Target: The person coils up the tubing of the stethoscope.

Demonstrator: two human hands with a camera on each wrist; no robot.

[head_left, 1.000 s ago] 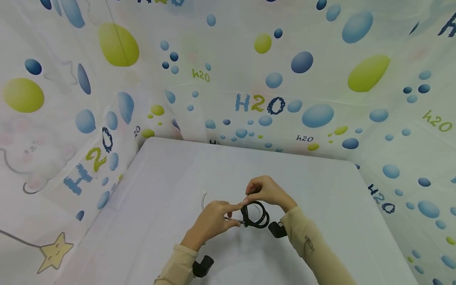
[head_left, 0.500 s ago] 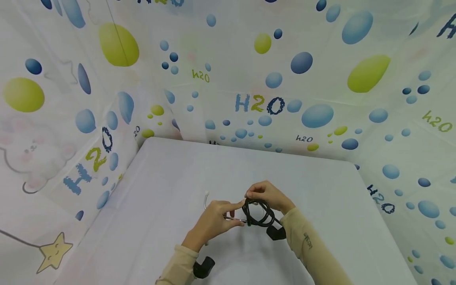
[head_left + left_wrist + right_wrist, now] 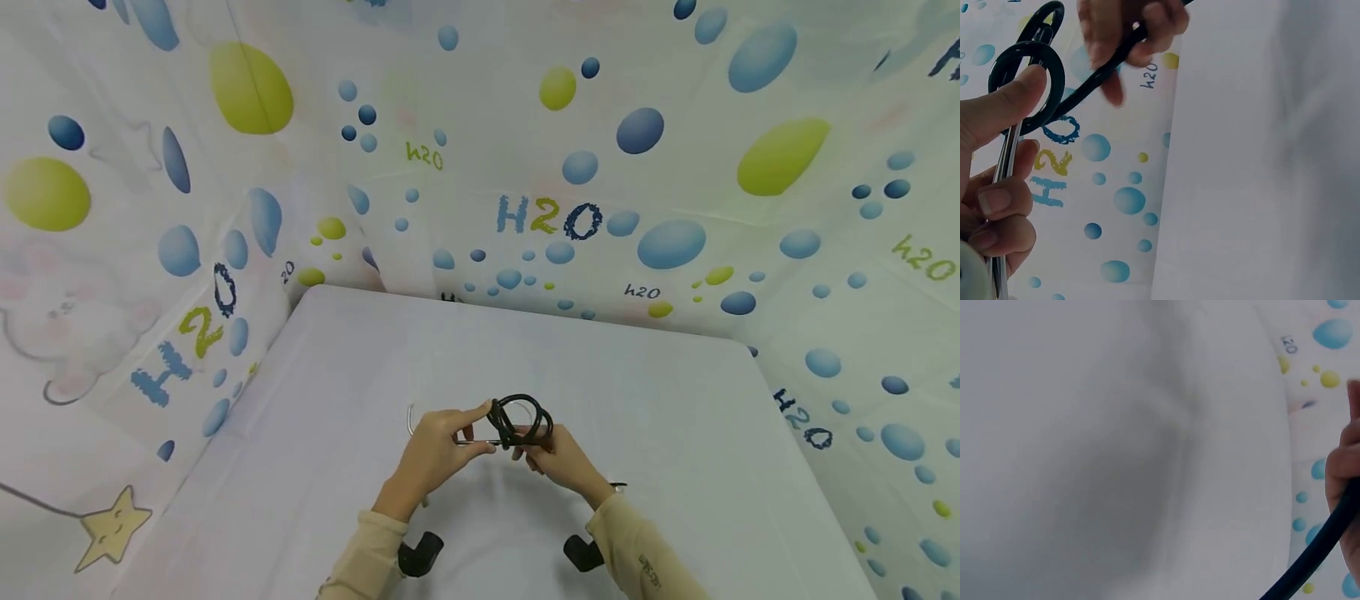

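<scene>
A stethoscope with black tubing [image 3: 1058, 84] is held above the table, its tubing wound in loops. My left hand [image 3: 437, 443] grips the silver ear tubes [image 3: 1007, 153], with the thumb pressing on the looped tubing. One bent ear tube [image 3: 410, 419] sticks out behind that hand in the head view. My right hand [image 3: 564, 460] is just right of and below the coil, its fingers curled round a length of the tubing. In the right wrist view, the tubing [image 3: 1313, 556] runs down from those fingers. A small dark disc with a silvery part [image 3: 618, 485] shows beside the right wrist, probably the chestpiece.
A white table [image 3: 360, 350] lies under both hands. Behind it and at the sides hangs a white sheet [image 3: 480, 125] printed with blue and yellow drops. Black devices [image 3: 422, 555] are worn near both wrists.
My right hand has moved from above the coil to below it and now holds a length of tubing there. The coil and left hand have shifted slightly left and up.
</scene>
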